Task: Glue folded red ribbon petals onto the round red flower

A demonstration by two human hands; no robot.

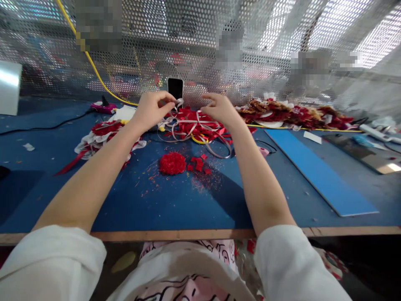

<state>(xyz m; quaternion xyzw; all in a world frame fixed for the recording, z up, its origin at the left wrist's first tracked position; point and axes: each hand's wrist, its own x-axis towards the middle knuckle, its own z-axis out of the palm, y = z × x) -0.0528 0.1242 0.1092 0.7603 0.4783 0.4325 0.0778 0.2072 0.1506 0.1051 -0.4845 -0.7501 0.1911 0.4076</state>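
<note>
My left hand [153, 108] is raised over the far part of the table, thumb and fingertips pinched on the end of a pale ribbon [179, 103]. Across from it my right hand [221, 109] hovers with fingers apart and nothing visible between them. Below both hands lies a tangled heap of red ribbon [188, 120] and thin pale pink ribbon [216, 154]. Closer to me sits a round, ruffled red fabric flower [172, 163], with small red squares [199, 164] beside it.
Red and white fabric pieces [105, 136] lie at left. A phone [176, 88] leans against the perforated metal screen [200, 62]. Red and brown fabric flowers [291, 115] are piled at back right, near a long blue board [319, 171]. A yellow cable [94, 67] hangs at left.
</note>
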